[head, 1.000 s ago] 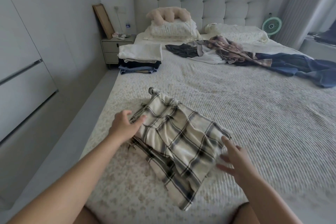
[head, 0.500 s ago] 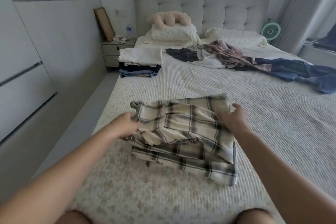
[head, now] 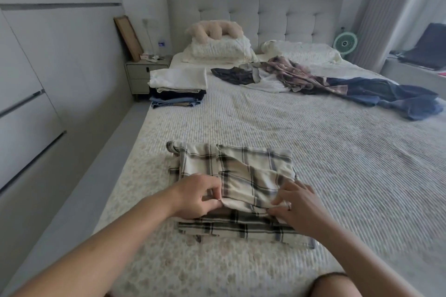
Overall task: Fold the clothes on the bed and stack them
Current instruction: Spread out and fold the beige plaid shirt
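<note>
A: Where is the plaid garment [head: 241, 176] placed?
B: On the near part of the bed [head: 313, 152], flat, partly folded. The near edge of the top layer is pinched by both hands, left hand [head: 198, 196] at the left corner, right hand [head: 298, 204] at the right corner. Fingers curled on cloth, not spread.

A: Why held like that?
B: Likely so the top layer can be squared over the lower layer; a guess only.

A: Anything holding other things?
B: No containers seen. A folded stack [head: 177, 87] is kept at the far left edge of the bed, white piece on top, dark and blue ones under. Unfolded clothes [head: 325, 82] are left heaped at the far right, well apart from the stack. A nightstand [head: 144, 75] is seen beside the bed; its small items cannot be made out.
</note>
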